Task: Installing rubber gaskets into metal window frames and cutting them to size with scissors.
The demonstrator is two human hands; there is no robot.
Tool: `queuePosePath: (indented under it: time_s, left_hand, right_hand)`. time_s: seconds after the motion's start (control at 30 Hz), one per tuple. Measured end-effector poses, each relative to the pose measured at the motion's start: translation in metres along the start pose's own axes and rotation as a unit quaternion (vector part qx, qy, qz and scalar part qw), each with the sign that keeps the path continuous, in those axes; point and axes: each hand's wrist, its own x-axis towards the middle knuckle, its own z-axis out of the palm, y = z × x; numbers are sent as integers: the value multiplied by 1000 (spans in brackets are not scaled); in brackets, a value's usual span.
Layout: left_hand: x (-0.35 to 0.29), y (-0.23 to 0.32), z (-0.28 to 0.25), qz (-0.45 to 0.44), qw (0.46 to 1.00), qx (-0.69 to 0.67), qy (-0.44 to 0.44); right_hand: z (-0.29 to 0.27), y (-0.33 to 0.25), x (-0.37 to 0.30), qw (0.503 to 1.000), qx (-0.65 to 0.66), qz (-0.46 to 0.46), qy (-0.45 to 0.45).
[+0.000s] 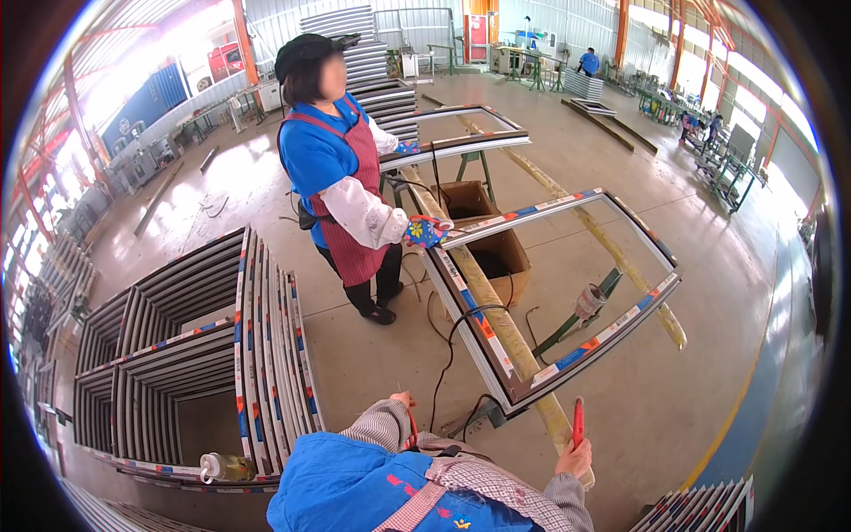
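My right hand [574, 458] is closed around a slim red tool [579, 422] that points upward; its exact kind I cannot make out. My left hand [403, 401] is closed near my body, with a thin tip showing above the fingers and something red [412, 431] just below; what it holds is unclear. In front of both hands a brown-and-white window frame [486, 332], with blue and orange tape strips, lies across yellow wrapped bars [505, 330]. Neither hand touches the frame.
A co-worker [359, 186] in a red apron and patterned gloves stands at the frame's far left corner. Another frame [461, 139] lies beyond. Open cardboard boxes [501, 257] and black cable are under the bars. Stacked frames [248, 355] with a bottle [227, 467] stand left.
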Motion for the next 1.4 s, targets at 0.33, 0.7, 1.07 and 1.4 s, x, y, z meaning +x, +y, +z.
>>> queuePosePath:
  time_s: [0.33, 0.7, 1.07, 1.4]
  left_hand:
    - [116, -82, -5, 105, 983, -125, -79]
    - [-76, 69, 80, -118, 937, -318, -85]
    - [-94, 66, 130, -270, 873, -317, -254]
    - [-85, 172, 101, -15, 936, -248, -249]
  right_hand:
    - [-14, 10, -17, 999, 16, 16, -33]
    - [-118, -86, 60, 865, 422, 232, -140]
    - [-125, -170, 34, 915, 149, -226, -299]
    - [-123, -201, 59, 840, -163, -348, -383]
